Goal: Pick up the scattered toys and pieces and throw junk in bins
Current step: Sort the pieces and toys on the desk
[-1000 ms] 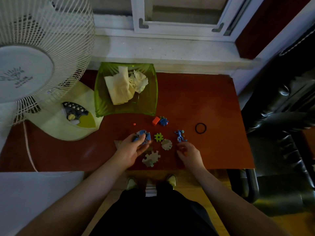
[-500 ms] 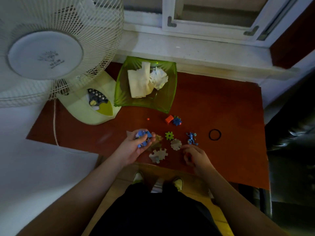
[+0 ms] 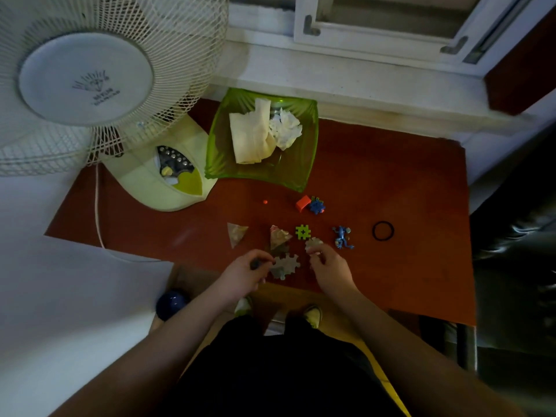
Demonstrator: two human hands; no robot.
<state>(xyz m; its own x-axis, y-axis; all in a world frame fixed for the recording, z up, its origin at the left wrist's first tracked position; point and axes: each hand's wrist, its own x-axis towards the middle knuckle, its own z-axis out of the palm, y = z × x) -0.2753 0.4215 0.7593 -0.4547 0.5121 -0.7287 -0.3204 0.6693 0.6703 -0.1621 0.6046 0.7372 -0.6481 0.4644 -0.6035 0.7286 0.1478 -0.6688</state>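
left hand [image 3: 245, 273] no longer holds blue pieces seen a second ago; grip now curled on something dark, cannot tell what. right hand [image 3: 328, 266] pinches puzzle piece [image 3: 313, 244]. gear piece [image 3: 284, 266] on surface [image 3: 406, 266] between grips. sorting half done.

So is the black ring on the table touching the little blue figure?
Apart. The head view shows bare red table between the black ring and the blue figure.
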